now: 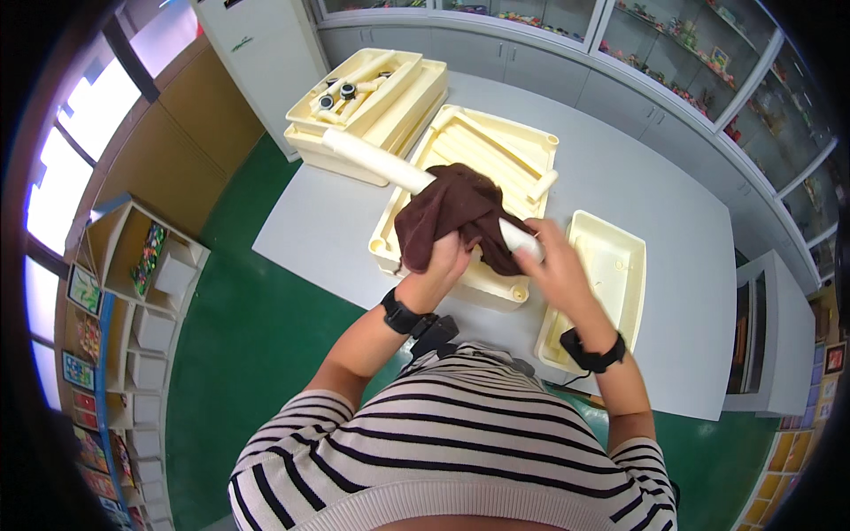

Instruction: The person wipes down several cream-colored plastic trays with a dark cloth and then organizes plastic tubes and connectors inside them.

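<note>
A long white tube (pixel 378 159) slants over the table, with a dark brown cloth (pixel 451 206) wrapped around its middle. My left hand (pixel 451 255) grips the tube through the cloth from below. At the tube's near right end, my right hand (pixel 548 255) has its thumb and fingers around the bare part, slightly blurred. Beneath them lies a large cream plastic tray (pixel 392 229) holding several long cream tubes (pixel 488 156) and a short tube piece (pixel 543 185).
Stacked cream trays (pixel 398 129) at the back left hold tube pieces and black-and-white wheels (pixel 347 91). A smaller cream bin (pixel 631 285) stands at the right on the grey table (pixel 684 265). Glass-fronted cabinets (pixel 544 60) line the back.
</note>
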Demonstrator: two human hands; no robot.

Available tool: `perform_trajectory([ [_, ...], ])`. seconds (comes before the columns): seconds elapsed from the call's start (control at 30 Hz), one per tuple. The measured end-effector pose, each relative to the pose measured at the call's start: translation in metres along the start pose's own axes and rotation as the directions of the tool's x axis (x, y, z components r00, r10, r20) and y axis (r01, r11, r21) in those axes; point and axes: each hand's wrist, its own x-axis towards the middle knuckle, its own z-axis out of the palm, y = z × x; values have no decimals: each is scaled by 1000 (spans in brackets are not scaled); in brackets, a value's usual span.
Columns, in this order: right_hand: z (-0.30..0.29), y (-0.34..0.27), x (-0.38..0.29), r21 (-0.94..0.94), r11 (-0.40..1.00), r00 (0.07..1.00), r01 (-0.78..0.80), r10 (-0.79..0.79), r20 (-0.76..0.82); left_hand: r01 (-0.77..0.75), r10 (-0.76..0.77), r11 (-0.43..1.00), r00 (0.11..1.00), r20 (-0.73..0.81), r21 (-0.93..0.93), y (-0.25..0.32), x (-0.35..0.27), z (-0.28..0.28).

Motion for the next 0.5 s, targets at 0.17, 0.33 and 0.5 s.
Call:
perform_trajectory([
  [0.17, 19, 3, -11, 11, 995, 992, -100, 99, 71, 130, -161, 982, 954, -255, -135, -1, -4, -3],
  [0.33, 31, -1, -28, -84, 996, 988, 25, -11, 157, -17, 23, 1000, 956, -291, 21, 8, -12, -40],
  [0.5, 11, -1, -40, -166, 984, 956, 67, -16, 292, -177, 108, 975, 908, -405, -135, 47, 7, -136],
])
